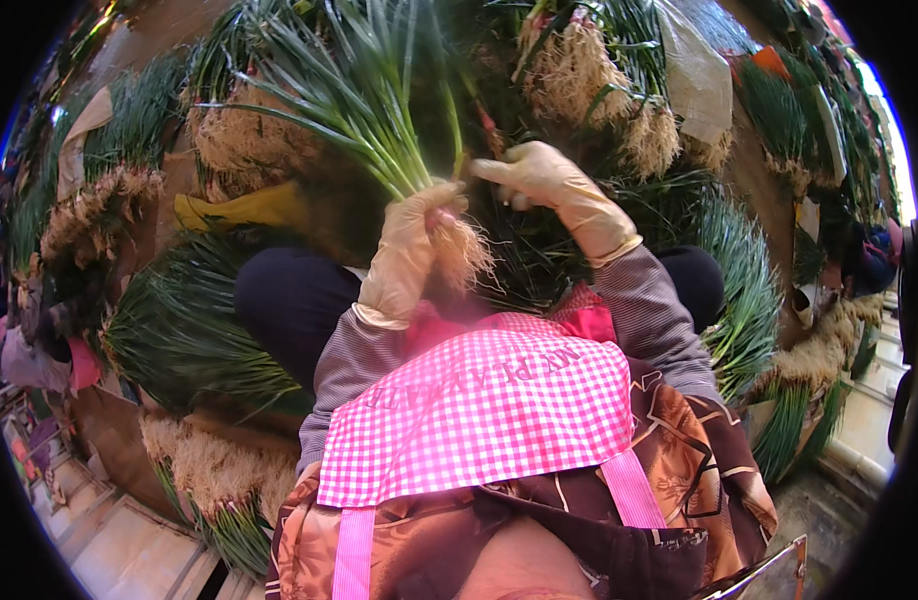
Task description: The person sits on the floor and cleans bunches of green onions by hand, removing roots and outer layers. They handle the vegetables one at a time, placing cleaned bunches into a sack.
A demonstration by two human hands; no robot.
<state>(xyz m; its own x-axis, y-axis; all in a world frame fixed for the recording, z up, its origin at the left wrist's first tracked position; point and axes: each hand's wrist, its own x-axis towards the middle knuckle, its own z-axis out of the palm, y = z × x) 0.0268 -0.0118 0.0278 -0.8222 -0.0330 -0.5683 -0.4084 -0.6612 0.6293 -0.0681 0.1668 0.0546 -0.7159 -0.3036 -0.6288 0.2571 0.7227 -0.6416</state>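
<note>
My left hand [414, 232], in a pale rubber glove, is closed around a bunch of green onions [399, 142] just above their bulbs. The green leaves fan up and away from me, while the reddish bulbs [442, 219] and tangled pale roots [462, 259] hang below the fist. My right hand [537, 180], gloved alike, is beside the bunch with its fingers bent. Its fingertip comes close to the base of one separate stalk [456, 139] at the bunch's right side; whether it grips that stalk is unclear. A loose onion with a reddish bulb [489, 124] shows just beyond, blurred.
Rooted onion bundles lie beyond my hands, left [249, 135] and right [575, 71]. Onion leaves are heaped beside my left knee [196, 322] and right knee [736, 277]. A yellow sheet [234, 210] lies left. Other people [38, 352] sit at the far left.
</note>
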